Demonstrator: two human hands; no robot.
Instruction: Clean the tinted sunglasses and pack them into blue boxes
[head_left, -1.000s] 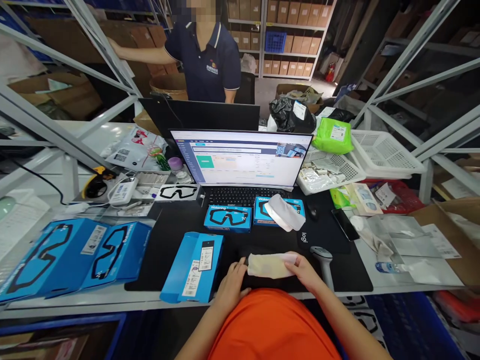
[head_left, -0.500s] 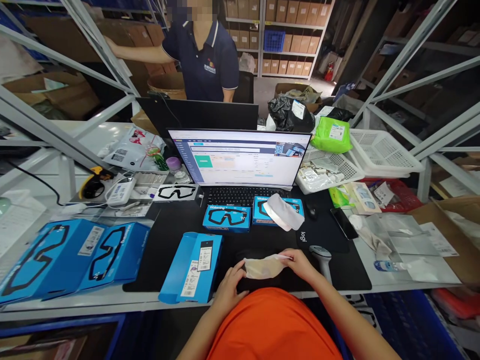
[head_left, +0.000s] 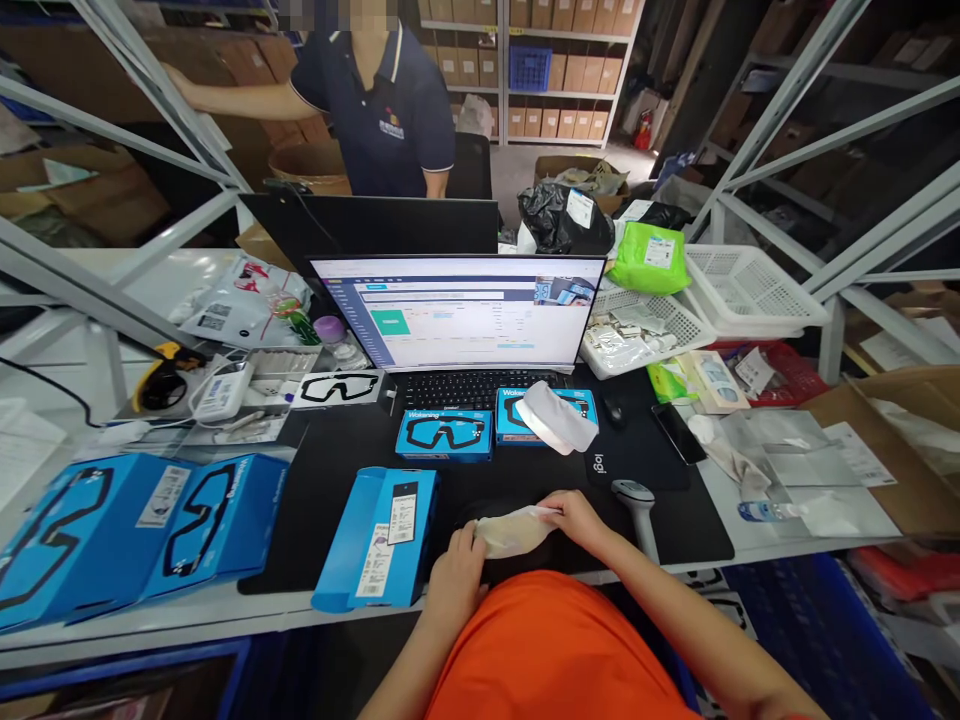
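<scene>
Close to my body, a thin cream-coloured pouch (head_left: 514, 533) is stretched between both hands; what it contains, if anything, I cannot make out. My left hand (head_left: 457, 572) has its fingers closed on the pouch's left end. At the opposite end, my right hand (head_left: 576, 518) pinches the edge between thumb and fingers. Left of them lies an opened blue goggles box (head_left: 375, 535), with a dark tag (head_left: 403, 512) on it. Two smaller blue boxes (head_left: 444, 435) with goggles pictures stand beyond, and a white folded pouch (head_left: 556, 420) rests on the right one.
A monitor (head_left: 457, 320) and keyboard (head_left: 480, 386) are at the back of the black mat. Large blue boxes (head_left: 202, 520) fill the left side. On the right are a barcode scanner (head_left: 636, 505), a phone (head_left: 679, 434) and a white basket (head_left: 750, 290). A person (head_left: 390, 110) stands behind the monitor.
The view has shifted slightly, so most things appear further left. My left fingers have drawn in more closely on the pouch's end; my right hand keeps its pinch.
</scene>
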